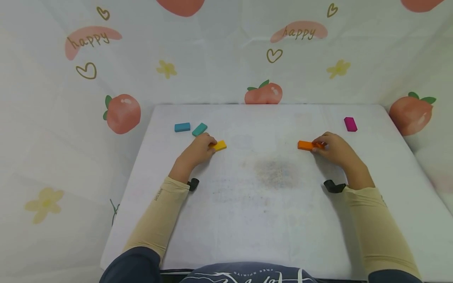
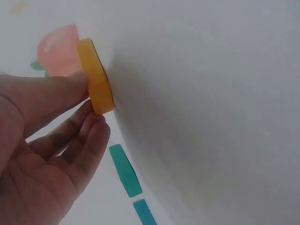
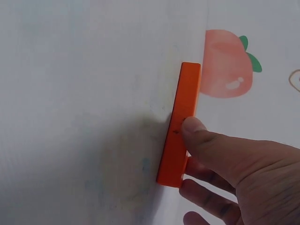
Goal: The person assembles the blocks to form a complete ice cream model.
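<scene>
A yellow block (image 1: pixel 220 146) lies on the white table (image 1: pixel 247 204), and my left hand (image 1: pixel 200 149) pinches its near end between thumb and fingers. The left wrist view shows the yellow block (image 2: pixel 96 77) against the table, held by my thumb and fingers (image 2: pixel 89 136). On the right, an orange block (image 1: pixel 306 145) lies flat, and my right hand (image 1: pixel 330 148) pinches its right end. In the right wrist view my thumb (image 3: pixel 206 136) presses on the orange block (image 3: pixel 180 126), fingers beneath it.
A blue block (image 1: pixel 182 127) and a teal block (image 1: pixel 199 129) lie just behind my left hand. A magenta block (image 1: pixel 350 124) lies at the back right. Peach-printed cloth walls (image 1: pixel 226 51) enclose the table on three sides.
</scene>
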A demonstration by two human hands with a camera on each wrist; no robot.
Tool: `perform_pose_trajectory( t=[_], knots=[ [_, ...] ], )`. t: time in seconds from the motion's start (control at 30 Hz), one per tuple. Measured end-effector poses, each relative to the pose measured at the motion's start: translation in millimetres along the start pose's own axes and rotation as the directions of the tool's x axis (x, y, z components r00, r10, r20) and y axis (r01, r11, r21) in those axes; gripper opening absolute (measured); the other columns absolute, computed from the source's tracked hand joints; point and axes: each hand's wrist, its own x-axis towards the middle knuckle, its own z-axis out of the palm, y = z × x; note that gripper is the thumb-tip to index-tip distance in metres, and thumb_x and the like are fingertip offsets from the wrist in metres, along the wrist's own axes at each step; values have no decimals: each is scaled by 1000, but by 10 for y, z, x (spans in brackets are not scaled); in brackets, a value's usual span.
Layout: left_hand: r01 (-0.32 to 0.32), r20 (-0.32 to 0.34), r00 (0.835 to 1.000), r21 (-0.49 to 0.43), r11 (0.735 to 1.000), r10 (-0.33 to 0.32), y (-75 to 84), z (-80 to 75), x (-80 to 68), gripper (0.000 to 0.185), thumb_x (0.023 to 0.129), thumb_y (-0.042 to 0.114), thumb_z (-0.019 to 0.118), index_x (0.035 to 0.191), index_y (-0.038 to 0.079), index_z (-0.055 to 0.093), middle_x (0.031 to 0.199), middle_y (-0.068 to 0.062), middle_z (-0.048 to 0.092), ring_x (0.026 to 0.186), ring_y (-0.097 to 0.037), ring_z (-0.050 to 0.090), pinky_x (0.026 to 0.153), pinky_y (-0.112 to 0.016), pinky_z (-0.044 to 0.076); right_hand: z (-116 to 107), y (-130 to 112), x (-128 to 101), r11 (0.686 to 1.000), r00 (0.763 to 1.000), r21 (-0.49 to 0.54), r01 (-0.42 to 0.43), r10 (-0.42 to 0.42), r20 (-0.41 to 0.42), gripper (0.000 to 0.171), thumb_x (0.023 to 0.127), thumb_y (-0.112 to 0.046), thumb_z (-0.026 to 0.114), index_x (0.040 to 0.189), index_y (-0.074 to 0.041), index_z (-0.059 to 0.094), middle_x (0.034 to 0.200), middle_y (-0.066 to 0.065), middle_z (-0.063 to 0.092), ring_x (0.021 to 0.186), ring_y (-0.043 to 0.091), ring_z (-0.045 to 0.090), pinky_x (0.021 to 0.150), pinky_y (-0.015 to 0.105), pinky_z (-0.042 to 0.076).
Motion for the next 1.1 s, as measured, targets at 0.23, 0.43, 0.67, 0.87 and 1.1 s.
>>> perform_pose_trajectory(
  t=[0.23, 0.43, 0.67, 0.87, 1.1],
  knots=[
    [-23, 25, 999, -12, 1000, 23, 73, 34, 22, 33, 103, 5, 67, 134, -5, 67, 128, -17, 63, 122, -31, 62, 114, -43, 52, 65, -100, -27, 999, 999, 4, 45, -45, -11, 30, 98, -13, 76, 122, 5, 73, 116, 25, 67, 106, 40, 60, 99, 62, 51],
    [-52, 33, 998, 4, 999, 52, 139, 79, 60, 32, 103, 4, 67, 133, -5, 68, 127, -18, 64, 121, -31, 62, 113, -42, 52, 101, -205, -31, 998, 998, -2, 55, -55, 7, 30, 99, -15, 75, 123, 4, 73, 114, 23, 67, 105, 38, 59, 98, 59, 52],
    [-64, 63, 996, 27, 998, 62, 247, 123, 101, 32, 103, 5, 67, 133, -4, 68, 126, -17, 63, 120, -30, 61, 113, -42, 52, 152, -297, -55, 998, 998, 4, 62, -62, 1, 28, 97, -15, 77, 121, 2, 75, 113, 20, 68, 103, 36, 59, 95, 55, 52],
    [-84, 82, 993, 44, 995, 81, 328, 172, 144, 32, 103, 5, 67, 133, -4, 69, 126, -17, 65, 120, -29, 63, 112, -41, 53, 209, -382, -58, 998, 997, 6, 68, -68, 25, 30, 98, -17, 77, 122, 1, 75, 112, 18, 67, 104, 35, 59, 96, 54, 53],
    [-109, 98, 990, 66, 992, 102, 414, 231, 182, 32, 103, 5, 67, 133, -5, 69, 125, -17, 65, 120, -29, 63, 110, -40, 54, 288, -465, -53, 994, 994, 8, 108, -108, 25, 29, 97, -17, 79, 120, 0, 75, 110, 15, 69, 103, 33, 60, 93, 51, 54]
  ],
)
